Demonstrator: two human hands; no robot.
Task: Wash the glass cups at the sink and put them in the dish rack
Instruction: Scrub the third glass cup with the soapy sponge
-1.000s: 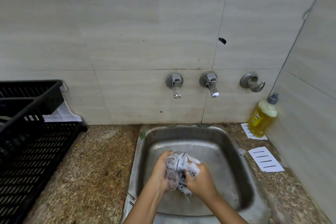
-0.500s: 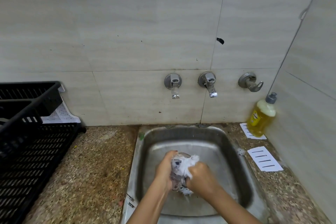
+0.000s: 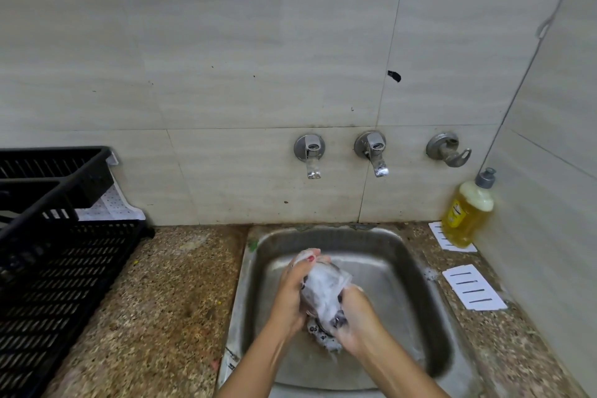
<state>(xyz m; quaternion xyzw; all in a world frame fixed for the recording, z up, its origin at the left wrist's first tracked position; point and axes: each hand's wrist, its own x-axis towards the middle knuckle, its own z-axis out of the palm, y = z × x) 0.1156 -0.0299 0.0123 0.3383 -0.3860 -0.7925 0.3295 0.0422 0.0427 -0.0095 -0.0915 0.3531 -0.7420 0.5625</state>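
A speckled brown stone counter carries a steel sink sunk into it, a black slatted dish rack at its left end and, right of the basin, two white lined cards, the near card bare, the far card under a yellow soap bottle.

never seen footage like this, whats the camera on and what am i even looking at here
There is no machine here. A person wears one wide-angle camera on the head, which looks down at their own bare hands. The left hand and right hand both hold a foam-covered glass cup over the steel sink. On the speckled counter, a black dish rack stands to the left. A yellow soap bottle and white paper cards sit to the right. Taps stick out of the tiled wall.
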